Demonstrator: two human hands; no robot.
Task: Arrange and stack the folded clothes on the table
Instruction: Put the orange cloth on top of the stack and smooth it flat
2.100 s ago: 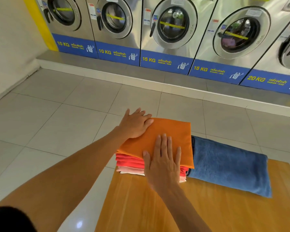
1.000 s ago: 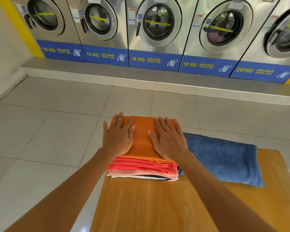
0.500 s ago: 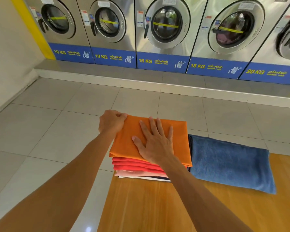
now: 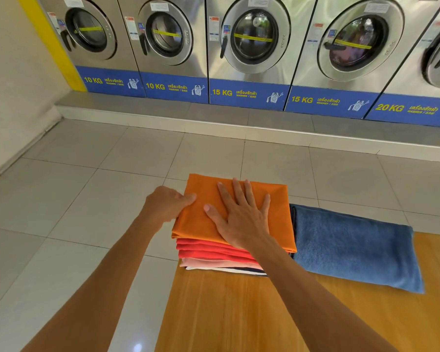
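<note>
- The left hand (image 4: 167, 203) reaches in from the lower left, fingers curled, pinching the left edge of the orange cloth (image 4: 277, 214).
- The right hand (image 4: 240, 215) lies flat on that cloth, fingers straight and spread, pressing down.
- The orange cloth tops a stack of folded clothes (image 4: 214, 255) at the far left corner of the wooden table (image 4: 226, 313), overhanging its left edge.
- A folded blue towel (image 4: 353, 250) lies just beside the stack's right side; bare wood extends nearer the person.

Room nr stack
Bare bench (image 4: 226, 313) in front; blue towel (image 4: 353, 247) tight vs stack (image 4: 214, 252) on right; left side drops off bench edge.
</note>
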